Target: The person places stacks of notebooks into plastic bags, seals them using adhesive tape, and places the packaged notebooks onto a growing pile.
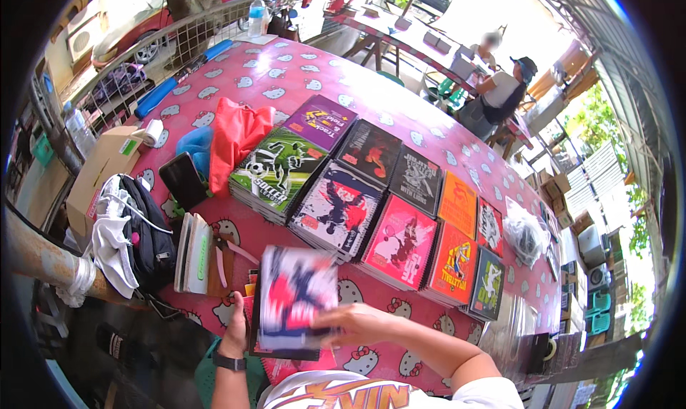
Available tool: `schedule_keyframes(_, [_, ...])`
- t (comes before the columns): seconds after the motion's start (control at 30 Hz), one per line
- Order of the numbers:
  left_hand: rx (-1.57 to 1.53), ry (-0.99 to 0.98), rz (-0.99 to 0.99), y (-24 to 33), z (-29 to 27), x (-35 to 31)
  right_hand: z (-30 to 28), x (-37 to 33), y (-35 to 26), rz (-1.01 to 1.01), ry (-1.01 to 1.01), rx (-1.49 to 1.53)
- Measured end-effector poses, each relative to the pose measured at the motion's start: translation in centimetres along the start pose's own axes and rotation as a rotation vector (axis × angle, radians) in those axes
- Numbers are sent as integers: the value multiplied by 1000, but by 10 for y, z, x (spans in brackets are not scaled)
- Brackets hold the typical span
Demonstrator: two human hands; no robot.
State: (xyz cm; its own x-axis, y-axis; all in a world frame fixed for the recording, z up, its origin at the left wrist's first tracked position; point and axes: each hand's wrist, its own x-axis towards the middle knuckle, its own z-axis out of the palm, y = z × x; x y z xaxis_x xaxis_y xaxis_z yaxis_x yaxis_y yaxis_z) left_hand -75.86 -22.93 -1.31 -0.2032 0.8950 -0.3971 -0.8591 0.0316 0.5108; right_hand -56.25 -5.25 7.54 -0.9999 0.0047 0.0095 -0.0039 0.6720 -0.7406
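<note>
Gripping a red-white-navy notebook (296, 284) w/ R hand (361, 324) over near edge of pink tablecloth (236, 66); L hand (232, 329) at its left, fingers hidden, can't tell if closed. Nbk stacks (337, 209) just beyond, black phone (184, 181) left.

Open-air workspace with notebook stacks (399, 239)

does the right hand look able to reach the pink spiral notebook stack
Probably yes: only pink patterned tablecloth separates the right hand from the pink stack, though that hand overlaps a white, red, navy notebook.
</note>
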Motion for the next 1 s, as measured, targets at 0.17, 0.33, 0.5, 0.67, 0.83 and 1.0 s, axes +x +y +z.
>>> schedule_keyframes(0.17, [248, 48, -59, -5, -24, -4, -94, 65, 117, 242, 562, -174])
schedule_keyframes(0.33, [407, 148, 69, -7, -9, 2, -160, 70, 227, 680, 477, -895])
schedule_keyframes(0.5, [384, 125, 32, -4, -18, 6, -172, 59, 204, 424, 602, -905])
schedule_keyframes(0.67, [328, 221, 94, -6, -20, -1, -111, 44, 74, 149, 462, -195])
schedule_keyframes(0.83, [99, 130, -123, -5, -33, -4, -84, 97, 12, 375, -94, -340])
schedule_keyframes(1.0, [412, 261, 1, -3, -11, -8, -30, 188, 93, 314, 325, -767])
